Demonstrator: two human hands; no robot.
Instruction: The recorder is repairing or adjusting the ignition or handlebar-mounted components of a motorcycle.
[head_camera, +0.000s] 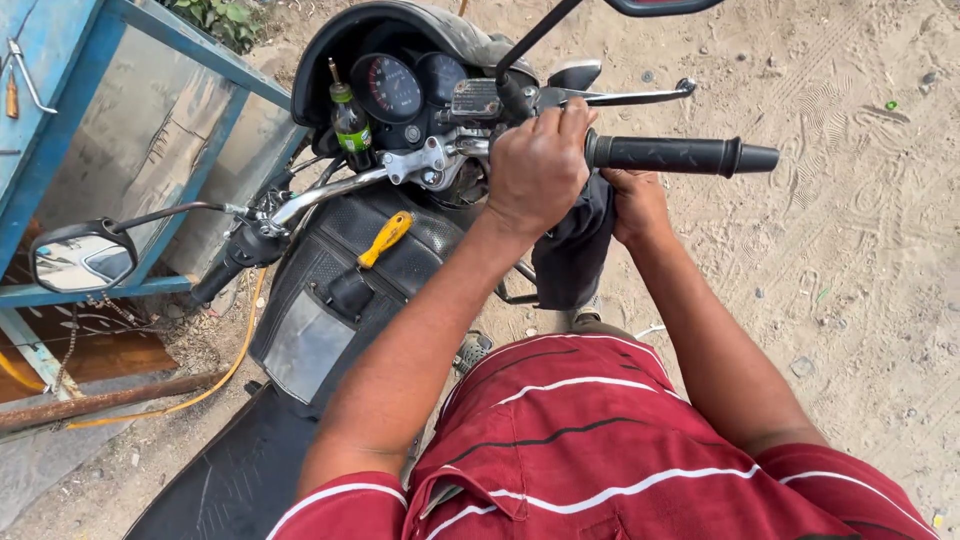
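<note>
Head view, left hand (537, 165) gripping handlebar (330, 187), screwdriver (386, 238) (yellow-handled) on tank bag (345, 265)

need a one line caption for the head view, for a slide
Left hand grips a motorcycle handlebar near the brake lever; right hand works beneath it; a yellow-handled screwdriver rests on the tank.

1. Outdoors in bright daylight; the sandy ground (850, 260) is full of tyre tracks and little stones.
2. Blue metal cart (150, 110) on the left.
3. Green plants (215, 18) far left.
4. Rusty pipe (110, 398) lying near left.
</note>
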